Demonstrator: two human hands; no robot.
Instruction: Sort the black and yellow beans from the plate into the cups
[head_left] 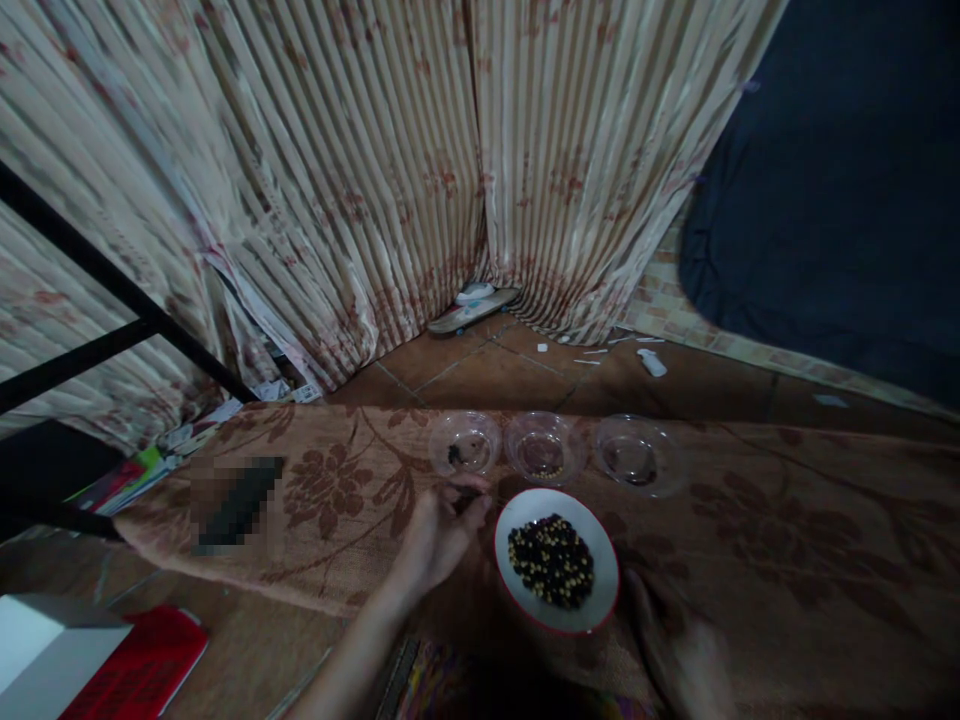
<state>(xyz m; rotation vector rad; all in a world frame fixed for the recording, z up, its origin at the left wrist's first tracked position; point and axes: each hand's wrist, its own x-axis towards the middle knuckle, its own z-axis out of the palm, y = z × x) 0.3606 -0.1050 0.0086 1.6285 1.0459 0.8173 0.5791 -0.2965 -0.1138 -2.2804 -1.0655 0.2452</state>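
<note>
In the head view, sorting seems in hand: small black and pale-yellow grains point(551, 562) lie mixed in a round white, red-rimmed bowl point(607, 570) near three clear plastic cups point(544, 446), so a fine pinch is likely called for next. The left hand point(441, 530) is half-curled beside the bowl (on a grain? I can't tell from here); the grip of the right hand point(686, 645) is lost in dark blur.

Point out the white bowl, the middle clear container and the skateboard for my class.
White bowl point(606, 568): head view, bare inner wall, right side.
Middle clear container point(575, 446): head view, right side wall.
Skateboard point(472, 315): head view, deck.
</note>
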